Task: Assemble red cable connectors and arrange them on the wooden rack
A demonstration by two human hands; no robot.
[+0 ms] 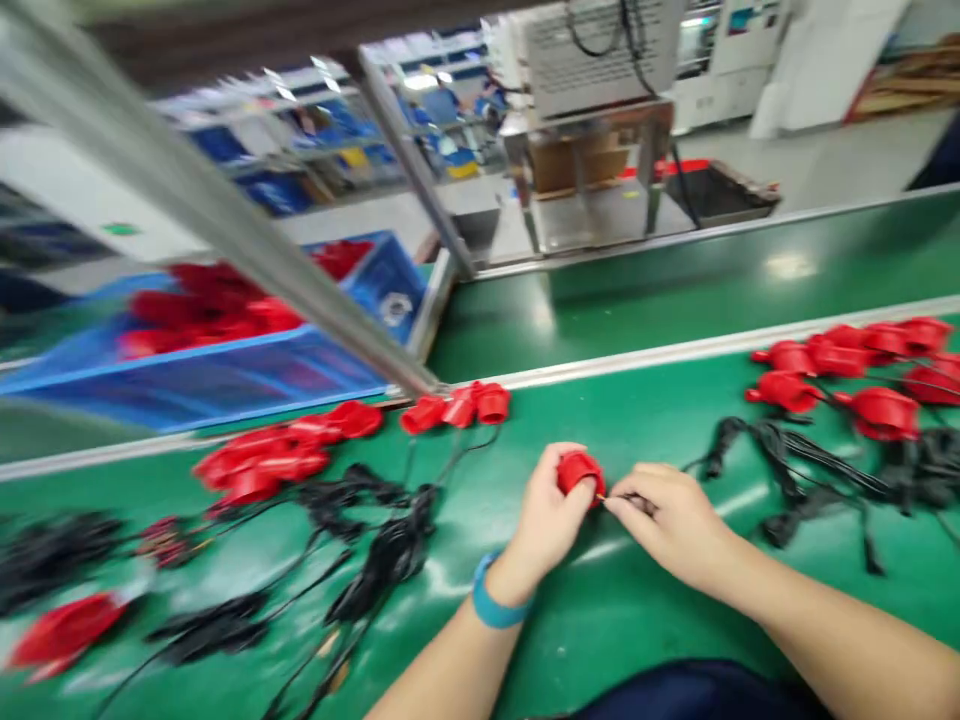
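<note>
My left hand [546, 515] is closed round a hollow red plastic part [577, 468], its thumb at the opening. Beside it, my right hand [671, 520] pinches the thin end of a cable [603, 498], which reaches the edge of the red part. Whether the tip has entered the part is too small to tell. A black cord bundle [780, 455] lies right of that hand, with more red parts [885, 410] behind it. To the left, three red parts [457, 405] stand close together, with a coiled black cord [390, 560] in front of them.
A blue crate [300, 370] of red pieces stands beyond the bench at the left. A slanted metal post [247, 215] rises across that side. More red parts [277, 455] and dark cords [60, 555] cover the left of the green bench [622, 610].
</note>
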